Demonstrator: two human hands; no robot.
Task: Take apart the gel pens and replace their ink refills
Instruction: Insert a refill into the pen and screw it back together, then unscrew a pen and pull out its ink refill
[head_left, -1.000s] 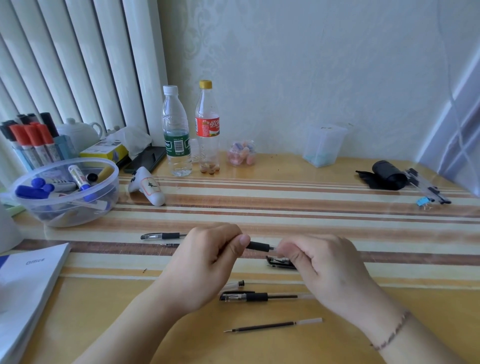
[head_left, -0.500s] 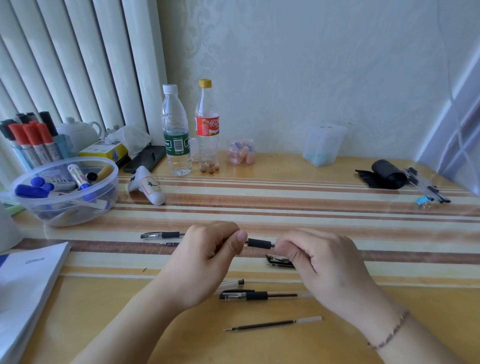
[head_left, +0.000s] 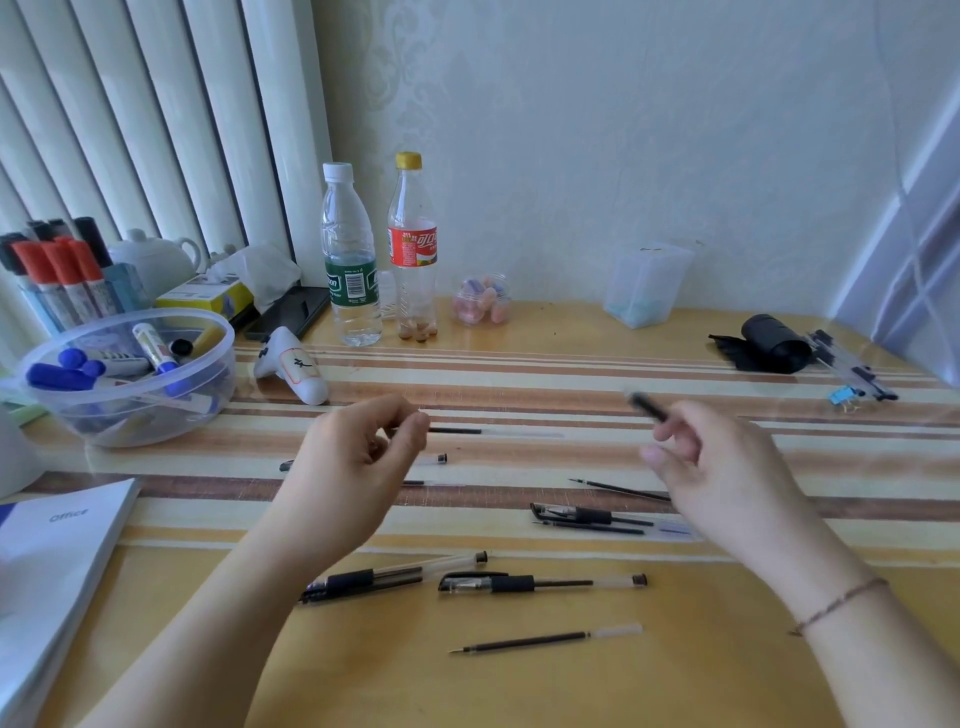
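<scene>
My left hand pinches one end of a thin pen part, dark near my fingers and clear further right. My right hand holds a short black grip section, blurred, raised off the table and well apart from the left hand. Two gel pens lie on the table in front of me, with a loose ink refill nearer me. More pen parts and a thin refill lie beside my right hand. Another pen is partly hidden behind my left hand.
A clear bowl of markers stands at the left, with a white booklet before it. Two bottles, a white gadget and a clear cup stand further back. A black roll lies far right.
My hands were close together on one pen; now they have pulled apart. The black grip section has come away in my right hand, and the rest stays in my left.
</scene>
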